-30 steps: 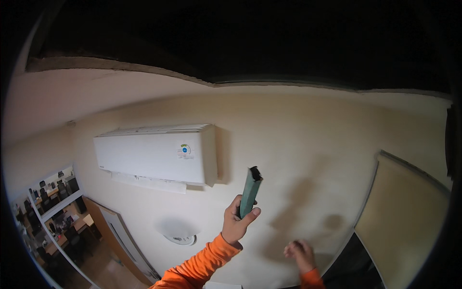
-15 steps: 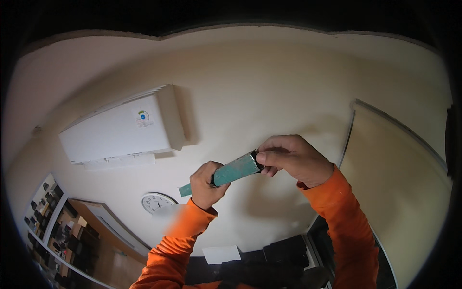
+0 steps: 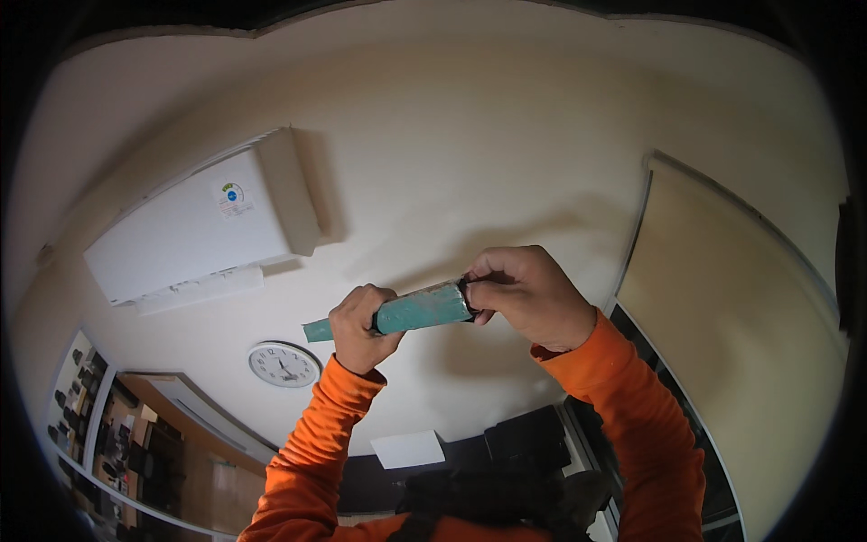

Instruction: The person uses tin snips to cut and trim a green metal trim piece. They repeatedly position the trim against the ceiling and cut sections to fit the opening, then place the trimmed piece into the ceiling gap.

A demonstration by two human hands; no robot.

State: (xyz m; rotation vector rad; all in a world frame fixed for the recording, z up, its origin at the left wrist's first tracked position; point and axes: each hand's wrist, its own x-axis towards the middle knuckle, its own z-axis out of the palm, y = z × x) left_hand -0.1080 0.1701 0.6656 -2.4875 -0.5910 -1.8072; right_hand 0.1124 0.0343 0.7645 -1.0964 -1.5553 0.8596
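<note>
A green hollow bar (image 3: 422, 308), scuffed along its top edge and angular in section, lies nearly level across the middle of the view, its right end a little higher. My left hand (image 3: 359, 327) is closed around it toward its left part, and a narrower green end sticks out beyond that hand. My right hand (image 3: 520, 294) has its fingers closed at the dark open right end, thumb against the opening; the fingertips are partly hidden there. Orange sleeves cover both forearms.
A white air conditioner (image 3: 187, 230) and a round clock (image 3: 272, 362) are on the wall. A glazed partition (image 3: 102, 403) shows an office at left. A beige blind (image 3: 727, 336) hangs at right. A white sheet (image 3: 406, 448) and dark objects (image 3: 526, 443) sit low behind my arms.
The bar has turned from upright to nearly level. My right hand has risen to its open end. In the last half second both hands have moved slightly left and up in view.
</note>
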